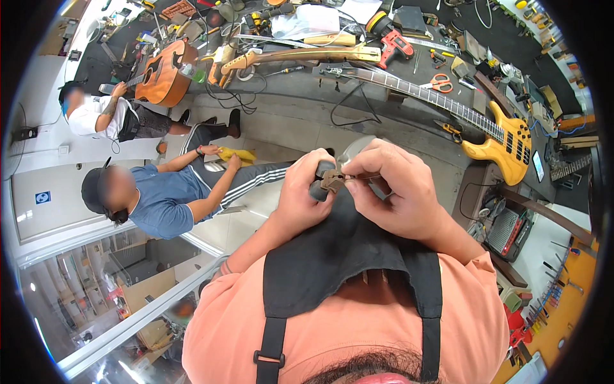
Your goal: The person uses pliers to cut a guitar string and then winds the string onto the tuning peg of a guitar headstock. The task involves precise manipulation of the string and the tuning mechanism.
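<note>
My left hand (297,195) is wrapped round the dark handles of a pair of pliers (330,182) with worn brownish jaws. Close against it, my right hand (400,185) pinches a thin metal wire (366,176) between thumb and fingers, its tip at the jaws. Whether the jaws bite on the wire is too small to tell. Both hands are raised in front of my black apron (345,256). Behind the fingers shows part of a pale round thing (355,148) that I cannot make out.
Across the workbench lie a yellow bass guitar (495,153), orange scissors (439,83), a red power tool (396,48) and a bare guitar neck (281,57). To the left a seated person (163,201) holds a yellow cloth (238,154). Beyond, another person (96,115) holds an acoustic guitar (167,75).
</note>
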The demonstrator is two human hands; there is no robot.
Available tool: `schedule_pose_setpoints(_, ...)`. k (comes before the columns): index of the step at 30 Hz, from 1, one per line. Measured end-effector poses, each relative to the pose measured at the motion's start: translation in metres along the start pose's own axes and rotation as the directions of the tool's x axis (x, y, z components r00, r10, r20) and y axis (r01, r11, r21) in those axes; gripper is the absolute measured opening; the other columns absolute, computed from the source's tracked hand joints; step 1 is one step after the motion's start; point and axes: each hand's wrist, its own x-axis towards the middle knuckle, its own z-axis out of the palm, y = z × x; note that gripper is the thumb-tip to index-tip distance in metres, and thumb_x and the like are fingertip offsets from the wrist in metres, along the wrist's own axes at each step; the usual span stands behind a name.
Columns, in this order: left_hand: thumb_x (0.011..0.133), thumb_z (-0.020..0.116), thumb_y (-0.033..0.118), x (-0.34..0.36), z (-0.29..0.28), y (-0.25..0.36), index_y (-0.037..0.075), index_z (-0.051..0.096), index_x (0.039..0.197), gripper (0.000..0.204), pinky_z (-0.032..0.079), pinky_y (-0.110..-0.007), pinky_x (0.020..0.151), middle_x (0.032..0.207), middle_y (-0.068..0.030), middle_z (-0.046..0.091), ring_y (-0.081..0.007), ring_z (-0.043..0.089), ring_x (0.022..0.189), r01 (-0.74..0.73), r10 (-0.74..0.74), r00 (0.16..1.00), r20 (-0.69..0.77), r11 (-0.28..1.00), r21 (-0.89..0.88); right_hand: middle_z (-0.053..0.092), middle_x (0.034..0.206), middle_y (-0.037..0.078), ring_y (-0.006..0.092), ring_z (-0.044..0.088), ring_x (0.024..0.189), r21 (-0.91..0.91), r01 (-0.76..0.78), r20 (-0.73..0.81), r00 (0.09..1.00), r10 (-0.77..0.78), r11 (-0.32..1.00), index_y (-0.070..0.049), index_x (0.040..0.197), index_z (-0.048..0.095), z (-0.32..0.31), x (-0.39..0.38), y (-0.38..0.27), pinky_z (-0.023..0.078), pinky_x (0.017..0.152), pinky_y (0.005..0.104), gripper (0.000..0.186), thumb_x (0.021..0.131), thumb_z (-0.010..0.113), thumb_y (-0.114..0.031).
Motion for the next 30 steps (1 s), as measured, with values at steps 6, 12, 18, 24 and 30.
schedule_pose_setpoints(6,0.071,0.069,-0.005,-0.004,-0.003,0.0,0.0,0.057,0.1,0.032,0.05,-0.041,0.072,0.087,-0.0155,0.059,-0.0386,0.06,0.08,-0.011,0.013,0.996,0.094,1.0,-0.016,0.067,0.085,0.009,0.0246,0.068,0.072,-0.026,0.035,0.076,0.997,-0.033,0.999,-0.004,0.095,0.066,-0.01,-0.001,-0.001,0.052,0.061,0.0338,0.024,0.076,0.074,0.008)
schedule_pose_setpoints(12,0.071,0.071,-0.003,-0.008,-0.005,0.0,0.002,0.059,0.104,0.035,0.051,-0.042,0.077,0.094,-0.0164,0.064,-0.0391,0.064,0.087,-0.035,0.038,0.981,0.188,0.999,-0.019,0.069,0.086,0.006,0.027,0.067,0.075,-0.042,0.053,0.123,0.991,-0.047,0.998,-0.008,0.095,0.068,-0.014,-0.006,0.002,0.049,0.063,0.0361,0.022,0.077,0.077,0.001)
schedule_pose_setpoints(18,0.075,0.072,-0.003,0.0,-0.017,0.013,0.005,0.063,0.097,0.025,0.05,-0.041,0.074,0.091,-0.0118,0.067,-0.0351,0.065,0.085,0.094,-0.056,0.896,0.441,0.993,-0.065,0.068,0.087,0.004,0.0265,0.066,0.079,-0.095,0.118,0.22,0.971,-0.095,0.989,-0.011,0.094,0.068,-0.022,-0.006,0.01,0.048,0.068,0.0376,0.02,0.078,0.079,-0.006)
schedule_pose_setpoints(24,0.079,0.074,-0.002,0.001,-0.018,0.009,0.006,0.065,0.095,0.02,0.05,-0.039,0.073,0.087,-0.0081,0.068,-0.0322,0.066,0.084,0.156,-0.048,0.834,0.549,0.976,-0.152,0.071,0.09,0.005,0.0251,0.067,0.081,-0.098,0.105,0.293,0.953,-0.072,0.99,-0.008,0.093,0.068,-0.03,-0.007,0.009,0.049,0.073,0.0366,0.022,0.075,0.08,-0.002)
schedule_pose_setpoints(30,0.079,0.075,0.0,0.006,-0.017,0.015,0.005,0.061,0.098,0.024,0.05,-0.041,0.076,0.091,-0.0119,0.066,-0.0359,0.065,0.088,0.091,-0.029,0.853,0.521,0.992,-0.092,0.068,0.088,0.004,0.0262,0.066,0.079,-0.063,0.088,0.251,0.965,-0.069,0.994,-0.011,0.093,0.066,-0.026,-0.01,0.004,0.049,0.07,0.0379,0.02,0.079,0.078,-0.003)
